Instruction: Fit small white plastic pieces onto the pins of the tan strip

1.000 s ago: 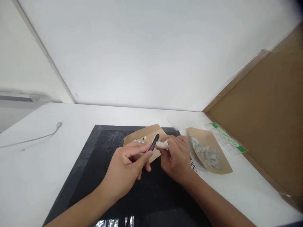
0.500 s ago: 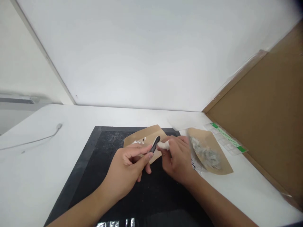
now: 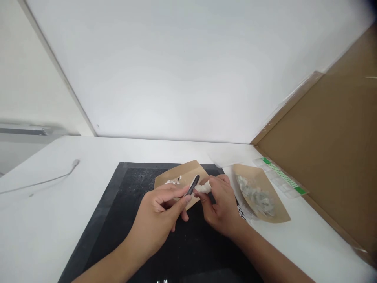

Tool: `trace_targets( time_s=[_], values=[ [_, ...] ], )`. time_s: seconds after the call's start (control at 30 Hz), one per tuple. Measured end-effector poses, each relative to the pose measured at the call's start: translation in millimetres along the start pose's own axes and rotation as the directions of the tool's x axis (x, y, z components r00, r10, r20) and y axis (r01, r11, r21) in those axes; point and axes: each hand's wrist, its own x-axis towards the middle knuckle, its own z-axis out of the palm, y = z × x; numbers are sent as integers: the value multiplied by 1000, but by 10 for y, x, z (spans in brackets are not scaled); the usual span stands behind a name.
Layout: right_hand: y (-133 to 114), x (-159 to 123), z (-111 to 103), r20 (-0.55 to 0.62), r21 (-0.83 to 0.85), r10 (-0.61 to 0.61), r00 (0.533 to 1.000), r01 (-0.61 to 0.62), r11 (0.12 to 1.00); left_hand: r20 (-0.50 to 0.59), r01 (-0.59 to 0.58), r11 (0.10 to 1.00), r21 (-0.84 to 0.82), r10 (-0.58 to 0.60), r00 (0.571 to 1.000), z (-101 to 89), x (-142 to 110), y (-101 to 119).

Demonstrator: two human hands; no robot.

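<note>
My left hand point(image 3: 160, 206) pinches a small, narrow black piece point(image 3: 192, 186) with a rounded end and a pale edge, tilted up to the right. Close to its right side, my right hand point(image 3: 219, 204) has thumb and fingers closed around a white, soft-looking wad point(image 3: 204, 187) at the index fingertip. Whether this wad is cloth, tissue or a finger cover I cannot tell. The wad touches or nearly touches the black piece. Beneath the hands, a brown paper tray point(image 3: 167, 175) holds small white bits point(image 3: 173, 181) on the black mat point(image 3: 118, 212).
To the right, a second brown paper tray point(image 3: 281, 210) holds crumpled translucent scraps point(image 3: 259, 196). Behind it is a clear plastic sheet with a green strip point(image 3: 284, 177). A cable point(image 3: 59, 173) lies at left on the white table point(image 3: 35, 224). A brown board point(image 3: 330, 145) stands at right.
The white wad has shifted slightly down along the black piece with my right hand. The whole view has tilted a little, so the table sits slightly lower.
</note>
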Motion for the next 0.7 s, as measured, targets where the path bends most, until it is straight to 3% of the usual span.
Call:
trace_targets(
  time_s=[0.2, 0.37, 0.53, 0.63, 0.7],
  values=[
    [40, -23, -4, 21, 189, 208, 978, -208, 960, -24, 1, 999, -38, -2, 1000, 8, 1, -43],
    [65, -71, 43, 99, 419, 381, 919, -386, 822, -37, 21, 997, -75, -24, 999, 17, 1, -44],
    [53, -47, 64, 143, 637, 472, 870, -446, 629, -75, 30, 996, -81, -36, 997, 15, 13, -55],
    [42, -21, 41, 149, 667, 497, 855, -458, 588, -67, 33, 997, -72, -38, 997, 6, 17, -78],
    [54, -31, 30, 155, 640, 500, 852, -472, 606, -65, 32, 997, -70, -37, 997, 3, 17, -92]
  ],
)
